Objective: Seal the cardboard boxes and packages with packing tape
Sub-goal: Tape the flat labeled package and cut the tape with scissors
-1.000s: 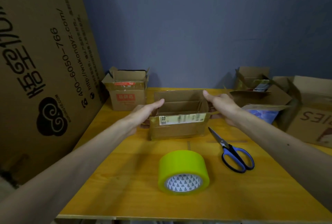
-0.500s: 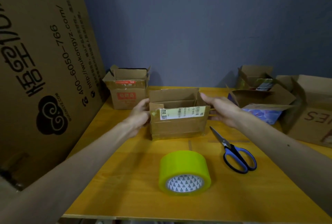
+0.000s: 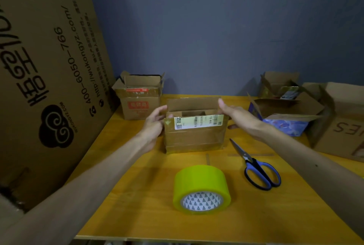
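Observation:
A small cardboard box [image 3: 194, 138] with a white shipping label stands at the middle of the yellow table [image 3: 137, 195], its top flaps standing up. My left hand [image 3: 154, 124] grips the box's left side, thumb on the front edge. My right hand [image 3: 237, 116] presses straight fingers against the right side, fingertips reaching the rear flap. A yellow-green roll of packing tape [image 3: 201, 187] lies in front of the box. Blue-handled scissors [image 3: 258, 170] lie to the right of the tape.
An open box with a red label [image 3: 137, 103] sits at the back left. Several open boxes [image 3: 285, 111] crowd the back right, and a larger one [image 3: 342, 126] stands at the right edge. A big printed cardboard sheet [image 3: 49, 77] leans along the left side.
Both hands closed onto the sides of the small box and drew it a little nearer to me. The tape and scissors have not moved.

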